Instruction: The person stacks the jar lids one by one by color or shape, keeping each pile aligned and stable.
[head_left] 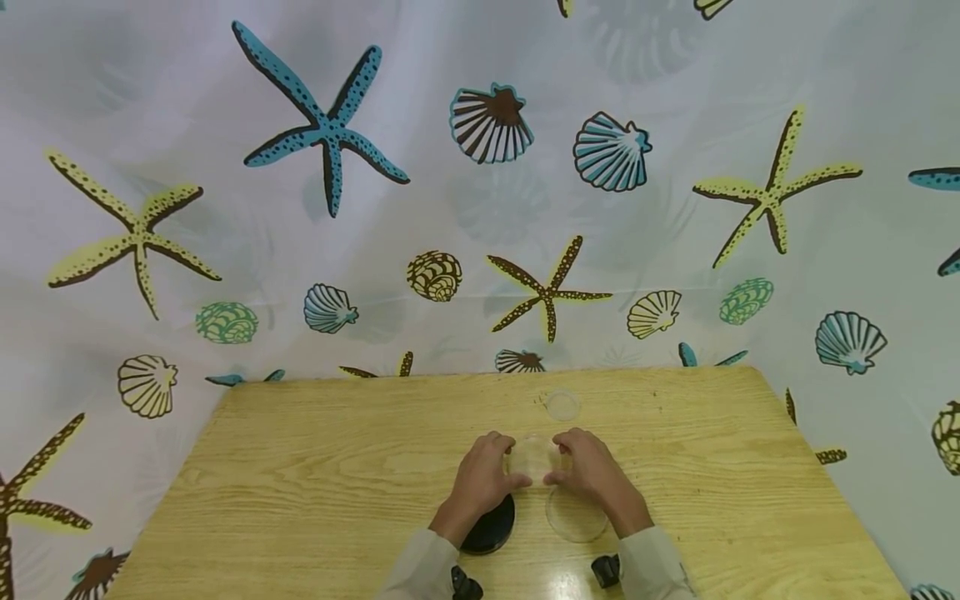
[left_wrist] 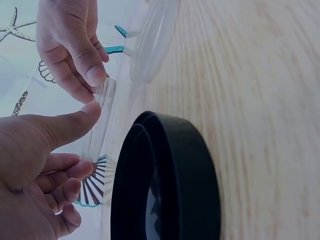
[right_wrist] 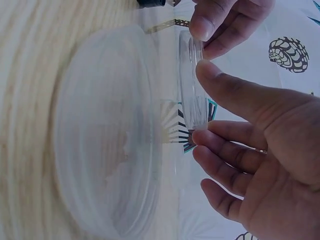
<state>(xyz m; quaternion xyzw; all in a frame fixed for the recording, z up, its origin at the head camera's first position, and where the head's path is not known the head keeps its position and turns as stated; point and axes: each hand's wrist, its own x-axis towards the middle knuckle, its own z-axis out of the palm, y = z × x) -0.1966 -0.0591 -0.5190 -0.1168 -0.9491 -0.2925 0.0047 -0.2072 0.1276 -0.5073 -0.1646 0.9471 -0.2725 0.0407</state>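
Note:
A clear, shallow round lid or dish (head_left: 533,460) is held between both hands, a little above the table. My left hand (head_left: 482,477) pinches its left side between thumb and fingers. From the opposite side my right hand (head_left: 596,477) grips the rim the same way. In the right wrist view the thin clear piece (right_wrist: 194,85) stands edge-on between the fingertips. Below my left wrist lies a black round dish or lid (head_left: 491,529), its raised rim (left_wrist: 195,175) close in the left wrist view. A larger clear round dish (head_left: 576,517) lies by my right wrist, partly covered by it.
Farther back on the wooden table (head_left: 337,467) lies a small clear disc (head_left: 562,405). A white curtain (head_left: 450,217) printed with starfish and shells hangs behind the table and at both sides. Black wrist cameras (head_left: 606,571) sit at the cuffs.

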